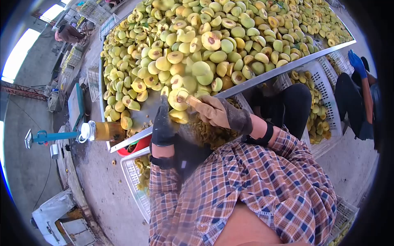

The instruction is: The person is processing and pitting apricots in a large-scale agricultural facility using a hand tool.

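Observation:
Halved yellow-green fruits (176,57) are heaped on a metal-edged table (283,67) in front of me. My left hand (163,125), in a dark glove, is at the near edge of the heap, its fingers against a cut fruit half (179,99). Closed around a wooden-handled tool (193,101) is my right hand (217,112), in a tan and dark glove. The tool's tip meets the cut face of that half, near its centre. Another fruit piece (179,116) lies just below. Fruit scraps (211,133) are piled beneath my hands.
White crates (325,92) of fruit stand at the right, another crate (133,174) at lower left beside a red container (141,145). A jar (104,131) of amber liquid is at the table's left corner. A person's blue-gloved hand (357,63) shows at right; another person (69,33) is upper left.

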Demonstrator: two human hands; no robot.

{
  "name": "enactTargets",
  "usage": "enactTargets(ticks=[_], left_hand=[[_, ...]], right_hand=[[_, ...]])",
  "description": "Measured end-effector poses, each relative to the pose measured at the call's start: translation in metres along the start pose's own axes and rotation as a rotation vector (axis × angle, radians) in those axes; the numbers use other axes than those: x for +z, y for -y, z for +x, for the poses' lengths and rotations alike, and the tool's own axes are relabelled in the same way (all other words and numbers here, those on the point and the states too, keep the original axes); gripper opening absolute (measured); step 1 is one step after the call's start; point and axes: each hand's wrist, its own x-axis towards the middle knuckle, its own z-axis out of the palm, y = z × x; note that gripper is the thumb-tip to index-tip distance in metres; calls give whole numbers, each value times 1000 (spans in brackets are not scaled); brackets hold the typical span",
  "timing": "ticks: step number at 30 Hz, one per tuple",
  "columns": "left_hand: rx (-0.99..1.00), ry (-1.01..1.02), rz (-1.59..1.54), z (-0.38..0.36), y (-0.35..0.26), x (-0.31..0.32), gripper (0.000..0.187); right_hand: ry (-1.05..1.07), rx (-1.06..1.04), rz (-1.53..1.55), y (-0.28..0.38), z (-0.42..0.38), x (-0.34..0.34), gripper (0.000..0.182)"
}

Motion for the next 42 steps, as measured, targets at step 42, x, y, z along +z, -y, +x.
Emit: enactTargets(ticks=[42], left_hand=[[29,-30,325,-27,-21,-40,62]], right_hand=[[171,192,-426,-26,-19,-21,39]])
